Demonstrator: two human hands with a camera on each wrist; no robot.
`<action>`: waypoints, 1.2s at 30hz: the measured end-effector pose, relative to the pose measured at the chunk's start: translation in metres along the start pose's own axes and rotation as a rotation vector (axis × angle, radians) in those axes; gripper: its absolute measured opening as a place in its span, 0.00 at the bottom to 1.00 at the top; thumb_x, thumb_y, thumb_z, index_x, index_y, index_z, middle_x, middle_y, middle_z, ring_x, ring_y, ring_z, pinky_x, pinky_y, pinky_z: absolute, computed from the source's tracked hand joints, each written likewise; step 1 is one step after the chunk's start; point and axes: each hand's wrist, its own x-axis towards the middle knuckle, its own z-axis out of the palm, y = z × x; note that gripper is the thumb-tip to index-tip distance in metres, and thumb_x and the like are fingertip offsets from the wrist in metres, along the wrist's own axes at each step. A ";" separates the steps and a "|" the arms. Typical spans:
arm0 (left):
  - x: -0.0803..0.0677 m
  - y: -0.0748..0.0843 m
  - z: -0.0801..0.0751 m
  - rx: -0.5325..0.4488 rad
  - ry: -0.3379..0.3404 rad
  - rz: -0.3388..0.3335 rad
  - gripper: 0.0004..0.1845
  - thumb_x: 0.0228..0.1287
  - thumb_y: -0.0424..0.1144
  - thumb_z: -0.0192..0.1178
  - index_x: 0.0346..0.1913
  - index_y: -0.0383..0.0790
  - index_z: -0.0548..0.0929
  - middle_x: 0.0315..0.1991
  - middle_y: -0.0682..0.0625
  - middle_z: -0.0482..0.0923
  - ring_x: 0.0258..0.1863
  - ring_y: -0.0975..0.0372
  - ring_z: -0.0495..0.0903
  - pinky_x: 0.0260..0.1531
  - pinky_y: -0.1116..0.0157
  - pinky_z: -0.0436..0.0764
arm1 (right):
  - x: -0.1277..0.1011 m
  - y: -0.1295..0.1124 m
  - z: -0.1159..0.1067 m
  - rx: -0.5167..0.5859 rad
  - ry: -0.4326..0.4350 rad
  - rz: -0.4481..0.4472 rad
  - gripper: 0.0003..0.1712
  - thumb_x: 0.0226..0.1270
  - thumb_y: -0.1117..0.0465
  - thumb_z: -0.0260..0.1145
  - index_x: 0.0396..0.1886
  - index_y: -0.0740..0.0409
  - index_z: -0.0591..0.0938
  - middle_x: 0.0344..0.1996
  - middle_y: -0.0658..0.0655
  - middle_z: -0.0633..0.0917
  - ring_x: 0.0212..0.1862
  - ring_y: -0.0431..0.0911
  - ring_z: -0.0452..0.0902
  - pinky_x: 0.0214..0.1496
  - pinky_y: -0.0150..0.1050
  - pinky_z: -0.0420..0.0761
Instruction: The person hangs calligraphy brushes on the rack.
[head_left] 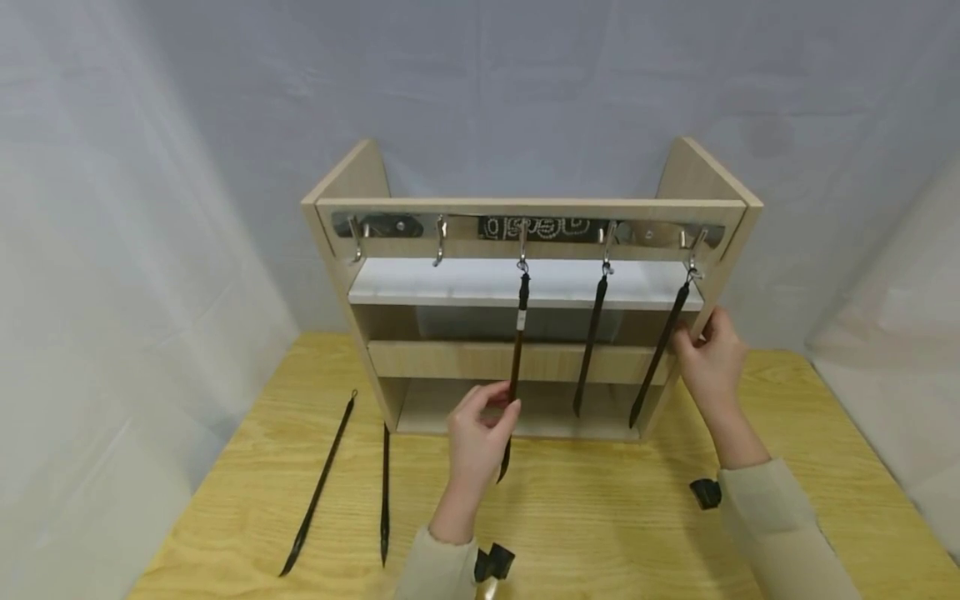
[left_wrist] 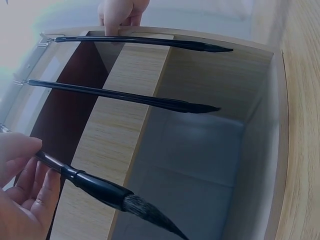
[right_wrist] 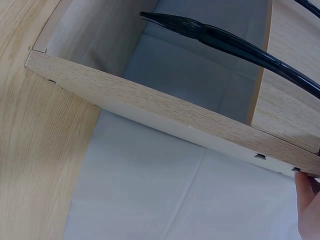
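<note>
A light wooden rack (head_left: 525, 206) stands on the table with a metal hook rail (head_left: 645, 233) along its top. Three black calligraphy brushes hang from it. My left hand (head_left: 501, 410) pinches the lower handle of the middle hanging brush (head_left: 519, 333), seen close in the left wrist view (left_wrist: 95, 187) with thumb and fingers (left_wrist: 30, 175) round it. A second brush (head_left: 590, 342) (left_wrist: 125, 96) hangs free beside it. My right hand (head_left: 701, 333) grips the rack's right side panel, just beside the rightmost brush (head_left: 660, 354) (right_wrist: 235, 45).
Two more brushes (head_left: 318, 487) (head_left: 385, 492) lie flat on the wooden table (head_left: 600, 517) at the left of the rack. Two hooks at the rail's left end (head_left: 356, 242) (head_left: 440, 242) carry nothing. White cloth backdrop surrounds the table.
</note>
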 end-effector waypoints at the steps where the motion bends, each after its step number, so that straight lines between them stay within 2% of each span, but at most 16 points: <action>1: 0.000 0.000 0.000 0.004 -0.001 -0.002 0.09 0.46 0.18 0.60 0.35 0.22 0.79 0.27 0.37 0.76 0.28 0.49 0.77 0.22 0.59 0.81 | 0.000 0.000 0.000 -0.001 0.001 0.001 0.11 0.48 0.73 0.59 0.34 0.74 0.74 0.26 0.69 0.80 0.24 0.16 0.63 0.22 0.13 0.63; 11: 0.002 -0.005 0.003 0.026 -0.012 -0.028 0.08 0.47 0.20 0.60 0.34 0.22 0.78 0.28 0.37 0.77 0.29 0.48 0.77 0.24 0.60 0.81 | -0.001 0.000 0.000 0.001 0.002 0.001 0.12 0.48 0.73 0.59 0.35 0.74 0.74 0.26 0.69 0.80 0.24 0.16 0.63 0.22 0.12 0.63; 20: 0.005 -0.019 0.009 0.037 0.026 -0.033 0.07 0.47 0.20 0.60 0.33 0.22 0.78 0.29 0.36 0.76 0.30 0.48 0.78 0.25 0.59 0.81 | -0.002 -0.002 -0.002 0.012 -0.012 0.024 0.12 0.50 0.73 0.58 0.36 0.74 0.74 0.26 0.69 0.79 0.24 0.16 0.64 0.22 0.12 0.64; 30: 0.011 -0.040 0.022 -0.049 0.080 -0.099 0.07 0.48 0.23 0.62 0.33 0.23 0.79 0.31 0.36 0.77 0.34 0.49 0.77 0.27 0.65 0.81 | 0.000 0.000 -0.001 -0.004 -0.005 0.023 0.12 0.48 0.72 0.59 0.34 0.73 0.74 0.26 0.68 0.80 0.24 0.17 0.64 0.22 0.13 0.63; 33: 0.012 -0.042 0.025 -0.062 0.090 -0.118 0.08 0.48 0.23 0.62 0.33 0.23 0.79 0.32 0.36 0.77 0.34 0.49 0.77 0.28 0.67 0.80 | 0.000 0.000 0.000 0.001 -0.008 0.030 0.11 0.48 0.72 0.58 0.34 0.73 0.74 0.27 0.67 0.80 0.26 0.21 0.66 0.22 0.13 0.64; 36: 0.013 -0.043 0.027 -0.072 0.100 -0.128 0.08 0.48 0.24 0.62 0.33 0.24 0.79 0.32 0.37 0.78 0.34 0.50 0.77 0.28 0.65 0.80 | 0.000 -0.001 0.000 0.004 -0.007 0.027 0.11 0.48 0.72 0.58 0.34 0.73 0.74 0.27 0.66 0.80 0.27 0.26 0.69 0.23 0.14 0.65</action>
